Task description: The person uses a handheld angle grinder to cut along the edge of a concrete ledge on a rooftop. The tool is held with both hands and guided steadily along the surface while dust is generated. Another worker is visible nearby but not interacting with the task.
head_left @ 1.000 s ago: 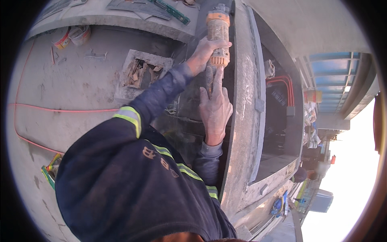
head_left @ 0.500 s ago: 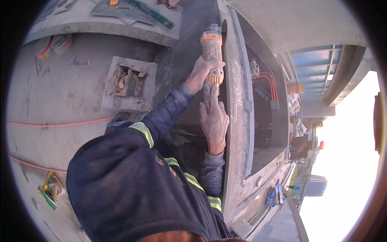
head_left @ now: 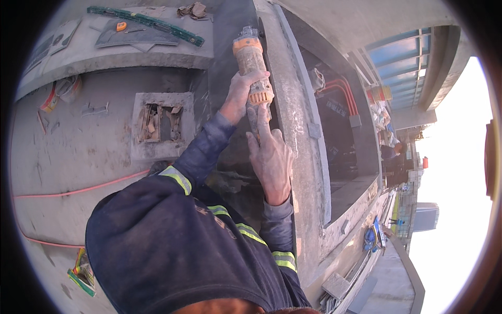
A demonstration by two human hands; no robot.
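My left hand (head_left: 243, 93) wraps round the dusty body of an orange and grey angle grinder (head_left: 251, 58). The grinder's head lies at the upper end, close against the edge of a concrete ledge (head_left: 285, 99); its disc is barely visible edge-on. Below, my right hand (head_left: 273, 162) is at the grinder's rear end. Its index finger stretches along a narrow grey tail part (head_left: 252, 116), with the thumb on the other side; the remaining fingers are mostly hidden. Both hands are coated in pale dust.
A green spirit level (head_left: 146, 23) and orange tape measure (head_left: 121, 26) lie on the upper-left slab. Left of my arm is a square opening (head_left: 162, 123) with rubble. A red hose (head_left: 78, 192) crosses the floor. Orange conduits (head_left: 342, 89) stand in the recess right of the ledge.
The view has shifted, so most nearby things sit farther left in the picture. The grinder now leans more to the left at its head. Both hands keep their places on it.
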